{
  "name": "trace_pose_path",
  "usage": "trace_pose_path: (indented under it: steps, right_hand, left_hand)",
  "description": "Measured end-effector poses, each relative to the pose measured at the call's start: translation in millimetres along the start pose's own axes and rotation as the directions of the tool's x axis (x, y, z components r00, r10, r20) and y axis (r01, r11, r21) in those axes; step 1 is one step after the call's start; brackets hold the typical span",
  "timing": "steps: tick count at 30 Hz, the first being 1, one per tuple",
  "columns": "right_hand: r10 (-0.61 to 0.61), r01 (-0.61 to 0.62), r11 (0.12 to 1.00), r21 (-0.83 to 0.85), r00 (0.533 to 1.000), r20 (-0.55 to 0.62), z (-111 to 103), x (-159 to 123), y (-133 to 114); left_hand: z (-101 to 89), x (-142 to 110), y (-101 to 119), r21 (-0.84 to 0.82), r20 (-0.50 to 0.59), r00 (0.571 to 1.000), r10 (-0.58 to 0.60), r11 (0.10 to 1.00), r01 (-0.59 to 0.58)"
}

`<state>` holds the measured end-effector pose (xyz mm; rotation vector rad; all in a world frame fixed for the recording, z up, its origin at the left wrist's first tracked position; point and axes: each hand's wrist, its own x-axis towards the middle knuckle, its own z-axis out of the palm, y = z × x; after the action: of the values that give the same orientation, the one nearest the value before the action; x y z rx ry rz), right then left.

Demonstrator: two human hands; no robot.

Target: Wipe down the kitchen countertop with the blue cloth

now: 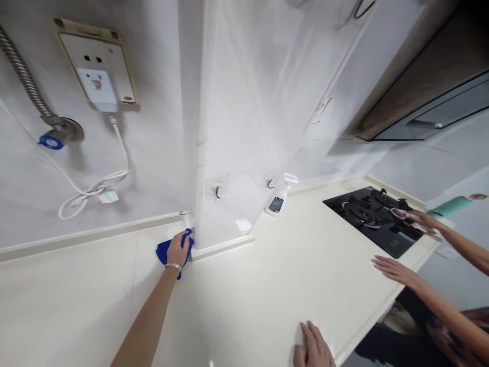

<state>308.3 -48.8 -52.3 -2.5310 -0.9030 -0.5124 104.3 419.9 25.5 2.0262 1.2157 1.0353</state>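
Two bare hands at work on a pale counter (pixel 267 278). Right hand (pixel 314 350), nearest, partly cut off by the lower edge: fingers extended, close together, nothing seen in its grasp. Left hand (pixel 178 250), farther in: fingers clamped on a blue cloth (pixel 163 251), which lies on the counter against the foot of a white pillar (pixel 244 127). Judged as wiping in progress at this corner; no boundary between wiped and unwiped surface shows, so the share done or left cannot be told. Counter pale and smooth, seam faint at left. Beyond, a co-worker's hand (pixel 397 270) rests flat on the counter; their other hand (pixel 422 220) holds a pinkish cloth (pixel 400 213) on the black hob (pixel 355 221). Spray bottle (pixel 277 201) upright beside the pillar. Left wall: socket plate (pixel 71 48) with white plug (pixel 100 90), blue-capped valve (pixel 57 138). Range hood (pixel 428 102) high at right.
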Motion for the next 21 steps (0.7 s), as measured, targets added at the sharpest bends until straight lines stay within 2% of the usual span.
trace_pose_path:
  steps: [8, 11, 15, 18, 21]
  right_hand:
    - [0.014, -0.013, 0.999, 0.034, 0.999, -0.051, 2.1, -4.4, -5.3]
    - [-0.019, 0.023, 0.999, 0.048, 0.996, -0.082, 2.4, -6.0, -6.2]
    - [-0.097, 0.101, 0.994, 0.027, 0.986, -0.134, 1.5, -6.4, -5.5]
    - [-0.104, 0.105, 0.994, 0.0, 0.985, -0.138, -1.5, -5.6, -6.7]
    - [-0.105, 0.105, 0.994, -0.005, 0.987, -0.125, -5.7, -4.5, -9.7]
  left_hand:
    - [-23.9, -73.8, 10.4, 0.106, 0.11, 0.987, 0.118, 0.986, -0.13]
    - [-32.1, -97.3, 13.0, 0.163, 0.145, 0.979, 0.146, 0.972, -0.17]
    - [-42.6, -118.0, 9.6, 0.289, 0.241, 0.952, 0.19, 0.922, -0.257]
    - [-47.9, -129.0, 1.3, 0.359, 0.26, 0.939, 0.226, 0.88, -0.311]
    - [-48.5, -129.9, -7.0, 0.398, 0.271, 0.931, 0.245, 0.852, -0.34]
